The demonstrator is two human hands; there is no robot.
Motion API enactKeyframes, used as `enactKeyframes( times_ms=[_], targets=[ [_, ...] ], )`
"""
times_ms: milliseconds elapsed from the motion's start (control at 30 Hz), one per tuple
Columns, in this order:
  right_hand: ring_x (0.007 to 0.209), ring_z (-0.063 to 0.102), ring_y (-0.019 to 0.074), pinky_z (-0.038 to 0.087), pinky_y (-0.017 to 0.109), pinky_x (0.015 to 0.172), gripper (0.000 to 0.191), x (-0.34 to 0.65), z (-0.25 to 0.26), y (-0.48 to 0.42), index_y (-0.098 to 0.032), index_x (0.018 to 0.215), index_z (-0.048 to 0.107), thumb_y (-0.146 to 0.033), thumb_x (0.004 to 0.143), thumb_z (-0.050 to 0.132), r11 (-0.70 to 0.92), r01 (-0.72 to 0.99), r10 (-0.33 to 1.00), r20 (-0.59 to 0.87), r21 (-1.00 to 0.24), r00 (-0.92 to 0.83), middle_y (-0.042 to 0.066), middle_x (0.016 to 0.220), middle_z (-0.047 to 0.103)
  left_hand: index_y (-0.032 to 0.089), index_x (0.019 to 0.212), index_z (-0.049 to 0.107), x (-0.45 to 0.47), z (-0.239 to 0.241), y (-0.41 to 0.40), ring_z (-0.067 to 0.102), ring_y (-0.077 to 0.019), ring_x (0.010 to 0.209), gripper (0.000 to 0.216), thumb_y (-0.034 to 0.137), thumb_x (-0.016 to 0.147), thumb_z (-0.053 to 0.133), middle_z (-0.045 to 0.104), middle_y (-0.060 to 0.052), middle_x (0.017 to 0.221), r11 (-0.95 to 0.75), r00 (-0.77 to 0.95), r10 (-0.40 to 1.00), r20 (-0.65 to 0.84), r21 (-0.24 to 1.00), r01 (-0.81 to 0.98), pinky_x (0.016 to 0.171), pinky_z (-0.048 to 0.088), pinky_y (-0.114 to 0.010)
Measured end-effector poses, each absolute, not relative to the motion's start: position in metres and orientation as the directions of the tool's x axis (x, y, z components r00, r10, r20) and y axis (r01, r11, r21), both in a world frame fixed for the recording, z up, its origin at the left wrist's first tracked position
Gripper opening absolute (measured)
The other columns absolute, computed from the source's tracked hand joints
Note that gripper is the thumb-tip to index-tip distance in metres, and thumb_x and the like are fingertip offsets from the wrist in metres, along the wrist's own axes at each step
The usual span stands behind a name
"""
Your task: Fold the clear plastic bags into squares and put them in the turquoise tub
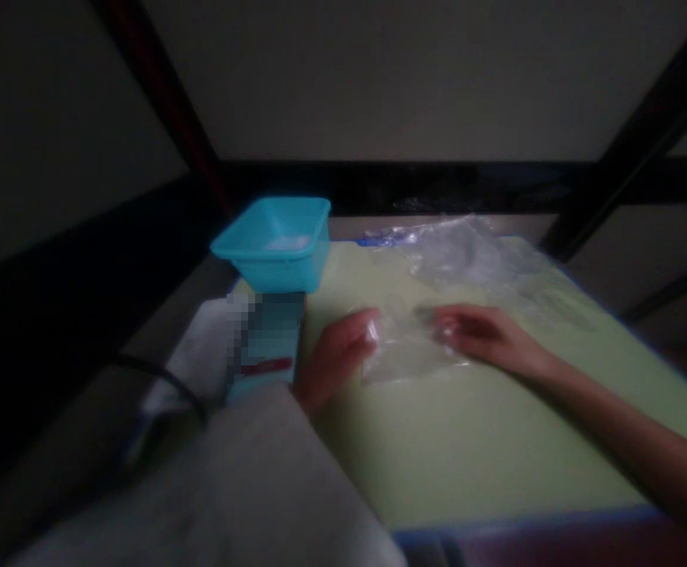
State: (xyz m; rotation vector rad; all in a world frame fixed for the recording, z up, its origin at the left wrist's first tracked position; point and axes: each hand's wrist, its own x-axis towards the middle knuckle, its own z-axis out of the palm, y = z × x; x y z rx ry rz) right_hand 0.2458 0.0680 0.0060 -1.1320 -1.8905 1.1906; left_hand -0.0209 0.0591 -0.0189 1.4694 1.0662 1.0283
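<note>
A small clear plastic bag [405,350] lies on a pale green mat [473,441]. My left hand [337,362] pinches the bag's left edge with curled fingers. My right hand [485,335] grips its right edge, fingertips pressed on the plastic. The picture is dim and soft, so the bag's contents cannot be made out.
A turquoise plastic tub [278,240] with something white inside stands on a light blue box [269,346] at the mat's left. A pile of clear plastic bags [467,252] lies behind my hands. White cloth [249,488] covers the near left. Dark frame bars [632,134] surround the table.
</note>
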Motion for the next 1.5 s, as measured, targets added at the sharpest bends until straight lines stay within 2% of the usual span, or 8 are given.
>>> enactKeyframes(
  times_ms=[167, 367, 867, 1000, 1100, 1267, 1400, 1500],
  targets=[
    [0.096, 0.063, 0.0255, 0.053, 0.044, 0.082, 0.034, 0.245, -0.001, 0.070, -0.021, 0.113, 0.065, -0.036, 0.083, 0.062, 0.452, 0.487, 0.862, 0.225, -0.747, -0.455, 0.010, 0.115, 0.065, 0.014, 0.123, 0.057, -0.021, -0.016, 0.059, 0.051, -0.0246, 0.122, 0.045, 0.021, 0.079, 0.051, 0.057, -0.008, 0.130, -0.303, 0.248, 0.947, 0.203, 0.818, 0.489, 0.107, 0.036, -0.038],
    [0.110, 0.057, 0.0284, 0.046, 0.051, 0.094, 0.032, 0.243, -0.005, 0.071, -0.020, 0.114, 0.065, -0.031, 0.085, 0.059, 0.585, 0.552, 0.806, 0.350, -0.594, -0.478, 0.011, 0.119, 0.063, 0.013, 0.123, 0.055, -0.018, -0.019, 0.056, 0.040, -0.0247, 0.133, 0.042, 0.017, 0.081, 0.050, 0.053, -0.012, 0.135, -0.381, 0.264, 0.924, 0.278, 0.588, 0.713, 0.114, 0.024, -0.048],
    [0.121, 0.050, 0.0272, 0.039, 0.048, 0.102, 0.039, 0.244, -0.004, 0.069, -0.021, 0.124, 0.057, -0.029, 0.085, 0.058, 0.605, 0.604, 0.794, 0.339, -0.519, -0.504, 0.011, 0.132, 0.054, 0.013, 0.131, 0.045, -0.014, -0.013, 0.045, 0.028, -0.0295, 0.139, 0.047, 0.024, 0.086, 0.051, 0.040, -0.015, 0.145, -0.313, 0.271, 0.947, 0.175, 0.293, 0.903, 0.112, 0.019, -0.056],
    [0.093, 0.062, 0.0229, 0.051, 0.040, 0.081, 0.027, 0.247, 0.004, 0.066, -0.020, 0.108, 0.061, -0.032, 0.085, 0.057, 0.436, 0.562, 0.893, 0.259, -0.703, -0.368, 0.009, 0.105, 0.064, 0.012, 0.133, 0.042, -0.016, -0.015, 0.040, 0.025, -0.0284, 0.140, 0.047, 0.024, 0.088, 0.048, 0.035, -0.015, 0.148, -0.430, 0.356, 0.895, 0.268, 0.310, 0.848, 0.113, 0.020, -0.052],
    [0.060, 0.056, 0.0147, 0.049, 0.030, 0.056, 0.024, 0.248, 0.007, 0.065, -0.019, 0.094, 0.057, -0.036, 0.079, 0.063, 0.253, 0.467, 0.951, 0.131, -0.847, -0.279, 0.000, 0.072, 0.057, 0.011, 0.129, 0.047, -0.017, -0.013, 0.036, 0.032, -0.0268, 0.137, 0.043, 0.023, 0.088, 0.047, 0.041, -0.015, 0.144, -0.502, 0.386, 0.852, 0.355, 0.341, 0.795, 0.113, 0.026, -0.047],
    [0.054, 0.048, 0.0089, 0.045, 0.025, 0.052, 0.030, 0.249, 0.008, 0.065, -0.021, 0.082, 0.049, -0.030, 0.066, 0.073, 0.187, 0.318, 0.943, 0.078, -0.930, -0.324, -0.006, 0.066, 0.045, 0.014, 0.106, 0.059, -0.019, -0.004, 0.034, 0.060, -0.0202, 0.104, 0.026, 0.018, 0.085, 0.044, 0.065, -0.011, 0.111, -0.514, 0.268, 0.840, 0.473, 0.533, 0.672, 0.092, 0.047, -0.036],
    [0.056, 0.046, 0.0078, 0.041, 0.021, 0.049, 0.031, 0.248, 0.013, 0.062, -0.021, 0.077, 0.045, -0.026, 0.067, 0.074, 0.198, 0.310, 0.923, 0.070, -0.930, -0.378, -0.006, 0.069, 0.045, 0.016, 0.092, 0.060, -0.016, 0.003, 0.033, 0.056, -0.0107, 0.059, 0.018, 0.018, 0.080, 0.047, 0.060, 0.001, 0.067, -0.356, 0.210, 0.934, 0.288, 0.783, 0.509, 0.055, 0.045, -0.020],
    [0.056, 0.045, 0.0077, 0.040, 0.021, 0.048, 0.032, 0.248, 0.016, 0.060, -0.021, 0.075, 0.045, -0.028, 0.066, 0.075, 0.192, 0.302, 0.911, 0.054, -0.934, -0.410, -0.006, 0.069, 0.044, 0.016, 0.096, 0.059, -0.015, 0.004, 0.031, 0.050, -0.0090, 0.051, 0.021, 0.017, 0.078, 0.047, 0.052, 0.006, 0.057, -0.248, 0.257, 0.956, 0.144, 0.865, 0.437, 0.048, 0.038, -0.018]
  ],
)
